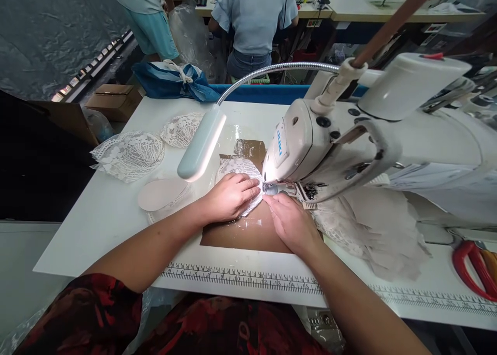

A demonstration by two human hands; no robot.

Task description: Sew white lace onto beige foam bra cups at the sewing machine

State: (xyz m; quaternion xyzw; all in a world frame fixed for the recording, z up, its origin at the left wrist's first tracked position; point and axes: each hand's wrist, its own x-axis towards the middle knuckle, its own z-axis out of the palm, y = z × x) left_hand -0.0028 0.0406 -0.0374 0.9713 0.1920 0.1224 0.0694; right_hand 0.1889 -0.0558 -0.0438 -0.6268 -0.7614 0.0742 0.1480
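Note:
A white lace cup piece lies beneath the needle area of a white sewing machine, lit by the lamp. Across its top rests my left hand, fingers stretched out and lying on the lace. My right hand is at the front of the presser foot, with its thumb and forefinger closed at the lace's right edge. The needle tip and the pinched edge are too small to make out. Brown board covers the machine bed below both hands.
Two lace cups and a smooth oval pad lie left. Pale lace and fabric pieces pile up right, near red-handled scissors. A gooseneck lamp overhangs the table. A measuring tape runs along the front edge. Two people are beyond.

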